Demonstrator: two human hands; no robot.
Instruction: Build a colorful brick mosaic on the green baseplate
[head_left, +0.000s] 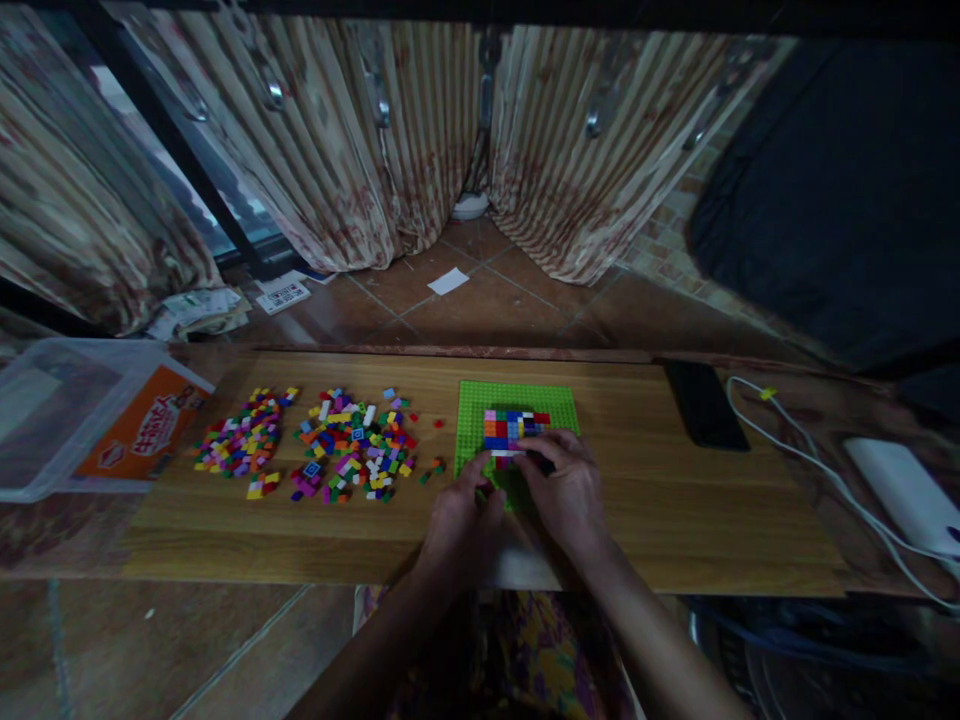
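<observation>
Both hands meet over the near edge of the green baseplate. The left hand rests curled beside the right hand, whose fingertips press a brick into the coloured patch just beyond; whether it pinches one I cannot tell. Loose bricks lie left, for picking next.

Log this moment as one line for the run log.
left hand on green baseplate near edge | right hand pressing at brick patch | loose bricks left on board
</observation>
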